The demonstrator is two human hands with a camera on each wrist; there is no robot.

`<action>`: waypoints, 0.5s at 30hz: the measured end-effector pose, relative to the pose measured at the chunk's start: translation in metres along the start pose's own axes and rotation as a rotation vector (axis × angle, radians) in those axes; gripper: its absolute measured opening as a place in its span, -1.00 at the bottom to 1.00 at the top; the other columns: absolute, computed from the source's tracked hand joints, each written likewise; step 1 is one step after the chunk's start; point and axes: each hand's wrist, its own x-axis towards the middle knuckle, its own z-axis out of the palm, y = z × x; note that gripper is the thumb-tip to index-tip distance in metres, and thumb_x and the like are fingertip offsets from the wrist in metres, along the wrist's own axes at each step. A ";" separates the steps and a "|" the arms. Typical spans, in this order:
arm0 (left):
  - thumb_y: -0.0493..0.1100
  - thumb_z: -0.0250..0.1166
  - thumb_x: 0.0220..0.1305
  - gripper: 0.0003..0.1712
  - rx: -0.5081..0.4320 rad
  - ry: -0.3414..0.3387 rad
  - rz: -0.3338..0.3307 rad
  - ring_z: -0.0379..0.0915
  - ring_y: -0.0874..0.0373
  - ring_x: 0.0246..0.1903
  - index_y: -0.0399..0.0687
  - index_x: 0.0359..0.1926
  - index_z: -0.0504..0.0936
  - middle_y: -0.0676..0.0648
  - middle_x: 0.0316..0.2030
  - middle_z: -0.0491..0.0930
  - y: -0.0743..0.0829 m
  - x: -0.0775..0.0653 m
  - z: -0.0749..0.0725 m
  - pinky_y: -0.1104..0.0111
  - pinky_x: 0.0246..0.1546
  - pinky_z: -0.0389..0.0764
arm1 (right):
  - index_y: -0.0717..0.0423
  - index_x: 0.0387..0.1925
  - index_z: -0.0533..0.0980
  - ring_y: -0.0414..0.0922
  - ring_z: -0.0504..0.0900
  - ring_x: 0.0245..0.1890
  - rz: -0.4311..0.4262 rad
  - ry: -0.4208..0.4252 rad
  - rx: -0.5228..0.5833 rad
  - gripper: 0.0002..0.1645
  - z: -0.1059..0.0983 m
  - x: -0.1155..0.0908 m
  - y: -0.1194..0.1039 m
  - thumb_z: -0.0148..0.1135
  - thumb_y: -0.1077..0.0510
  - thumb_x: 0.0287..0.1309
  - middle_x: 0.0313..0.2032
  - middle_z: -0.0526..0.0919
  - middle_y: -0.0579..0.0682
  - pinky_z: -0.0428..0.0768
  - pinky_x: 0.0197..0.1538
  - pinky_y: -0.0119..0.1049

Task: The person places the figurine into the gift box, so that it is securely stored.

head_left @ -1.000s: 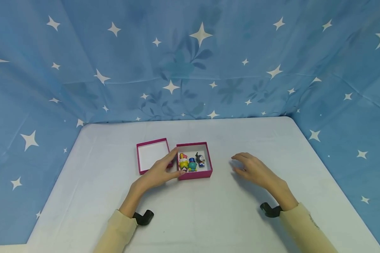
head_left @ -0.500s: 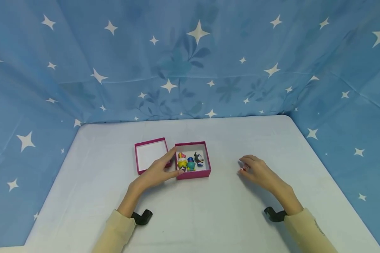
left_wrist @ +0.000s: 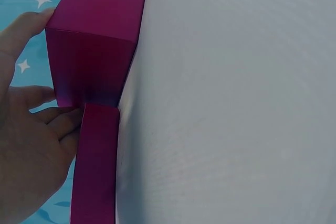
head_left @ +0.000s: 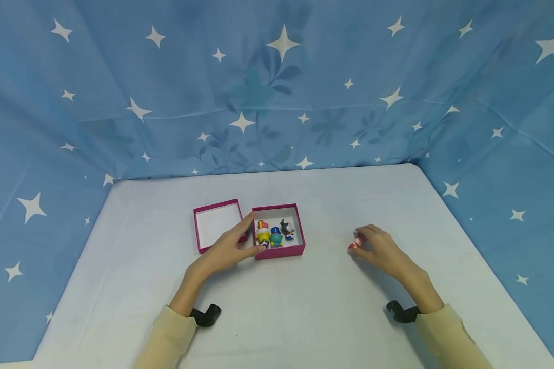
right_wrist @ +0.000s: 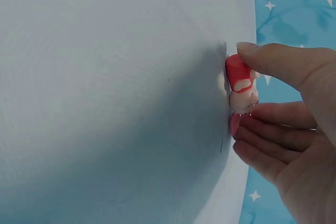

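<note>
Left of centre in the head view stands a magenta box (head_left: 281,252) with a white inside. My left hand (head_left: 228,250) holds it by its left side, thumb at the front corner and fingers towards the back one. Inside lie a yellow figurine (head_left: 263,236), a teal figurine with a blue hat (head_left: 276,238) and a dark-and-white figurine (head_left: 288,229). To the right, my right hand (head_left: 384,251) pinches a small red-and-white figurine (right_wrist: 242,85) between thumb and fingers. The right wrist view shows it close to the white tabletop, thumb by its red end.
A shallow magenta lid (head_left: 219,224) with a white inside lies left of the box, partly behind my left hand. White cloth covers the table (head_left: 304,307). A blue star-patterned curtain (head_left: 258,92) borders its back and sides.
My right hand has shifted slightly right and closed its fingers on the red-and-white figurine, which now shows between them. My left hand stays at the box. The head view has drifted a little.
</note>
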 end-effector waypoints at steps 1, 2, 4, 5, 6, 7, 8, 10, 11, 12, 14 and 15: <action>0.21 0.40 0.31 0.14 -0.001 0.000 -0.001 0.13 -0.09 0.55 0.18 0.67 -0.11 -0.02 0.65 -0.05 0.000 0.000 0.000 -0.02 0.48 0.30 | 0.51 0.05 0.56 0.16 0.67 -0.08 0.006 -0.003 -0.003 -0.39 0.000 0.000 0.000 0.57 0.20 0.06 -0.05 0.66 0.31 0.71 0.00 0.10; 0.21 0.40 0.31 0.14 -0.002 0.001 -0.003 0.12 -0.09 0.55 0.18 0.67 -0.11 -0.01 0.65 -0.05 0.000 -0.001 -0.001 -0.02 0.48 0.29 | 0.51 0.06 0.55 0.17 0.67 -0.05 0.018 -0.009 0.000 -0.39 0.000 0.001 0.001 0.57 0.20 0.07 -0.04 0.66 0.31 0.71 0.02 0.11; 0.21 0.40 0.30 0.14 -0.006 0.002 -0.005 0.08 -0.09 0.57 0.19 0.67 -0.10 -0.01 0.65 -0.05 0.000 -0.001 -0.002 -0.03 0.49 0.28 | 0.52 0.09 0.54 0.20 0.67 -0.03 0.028 -0.018 -0.006 -0.36 -0.001 0.002 0.001 0.56 0.20 0.08 -0.02 0.65 0.33 0.70 0.04 0.13; 0.21 0.40 0.30 0.15 -0.008 0.004 -0.004 0.07 -0.09 0.57 0.18 0.67 -0.10 -0.02 0.65 -0.04 0.000 -0.001 -0.002 -0.04 0.49 0.28 | 0.52 0.11 0.53 0.21 0.66 -0.01 0.036 -0.022 -0.010 -0.35 -0.001 0.002 0.001 0.56 0.20 0.08 -0.01 0.64 0.33 0.69 0.05 0.14; 0.22 0.41 0.29 0.15 -0.010 0.007 -0.001 0.07 -0.09 0.57 0.17 0.67 -0.10 -0.02 0.64 -0.04 0.000 -0.001 -0.002 -0.05 0.49 0.28 | 0.52 0.12 0.53 0.22 0.66 -0.01 0.041 -0.026 -0.014 -0.34 -0.001 0.003 0.002 0.56 0.21 0.08 -0.01 0.64 0.34 0.69 0.06 0.15; 0.22 0.41 0.29 0.16 -0.013 0.009 0.004 0.05 -0.09 0.58 0.16 0.67 -0.09 -0.03 0.64 -0.03 0.000 -0.001 -0.002 -0.06 0.49 0.27 | 0.53 0.13 0.52 0.23 0.66 0.00 0.046 -0.029 -0.017 -0.33 -0.002 0.003 0.002 0.56 0.21 0.08 0.00 0.64 0.34 0.68 0.07 0.15; 0.23 0.41 0.29 0.16 -0.014 0.011 0.008 0.05 -0.08 0.58 0.15 0.67 -0.09 -0.03 0.64 -0.03 0.000 -0.001 -0.002 -0.06 0.49 0.27 | 0.53 0.14 0.51 0.23 0.66 0.00 0.048 -0.033 -0.021 -0.32 -0.002 0.004 0.002 0.56 0.21 0.08 0.00 0.63 0.35 0.68 0.08 0.16; 0.23 0.41 0.29 0.16 -0.016 0.012 0.016 0.05 -0.08 0.57 0.13 0.67 -0.08 -0.04 0.64 -0.03 0.000 0.000 -0.002 -0.07 0.49 0.28 | 0.53 0.15 0.51 0.24 0.65 0.02 0.058 -0.039 -0.022 -0.31 -0.002 0.004 0.002 0.56 0.22 0.07 0.01 0.63 0.36 0.67 0.10 0.17; 0.23 0.41 0.28 0.16 -0.018 0.011 0.015 0.05 -0.08 0.58 0.14 0.67 -0.08 -0.04 0.64 -0.03 -0.001 0.000 -0.002 -0.07 0.49 0.28 | 0.52 0.16 0.51 0.25 0.65 0.02 0.063 -0.044 -0.023 -0.31 -0.002 0.004 0.002 0.56 0.23 0.06 0.02 0.63 0.36 0.67 0.11 0.17; 0.23 0.41 0.29 0.16 -0.019 0.008 0.014 0.04 -0.08 0.58 0.14 0.67 -0.08 -0.03 0.64 -0.03 -0.001 0.000 -0.001 -0.07 0.49 0.27 | 0.52 0.16 0.51 0.26 0.65 0.03 0.066 -0.049 -0.020 -0.31 -0.002 0.004 0.002 0.56 0.22 0.06 0.02 0.62 0.36 0.66 0.11 0.18; 0.23 0.41 0.29 0.15 -0.019 0.001 0.007 0.01 -0.09 0.59 0.17 0.67 -0.09 -0.03 0.64 -0.04 -0.001 0.000 -0.001 -0.09 0.49 0.26 | 0.51 0.17 0.50 0.27 0.64 0.05 0.069 -0.057 -0.013 -0.30 -0.002 0.003 0.001 0.55 0.23 0.07 0.04 0.62 0.36 0.65 0.13 0.19; 0.23 0.40 0.29 0.15 -0.018 -0.001 0.002 0.00 -0.09 0.59 0.18 0.67 -0.09 -0.02 0.65 -0.04 -0.001 0.000 0.000 -0.10 0.49 0.26 | 0.51 0.18 0.50 0.28 0.63 0.07 0.068 -0.058 -0.004 -0.30 -0.002 0.003 0.001 0.55 0.23 0.07 0.05 0.61 0.36 0.65 0.13 0.20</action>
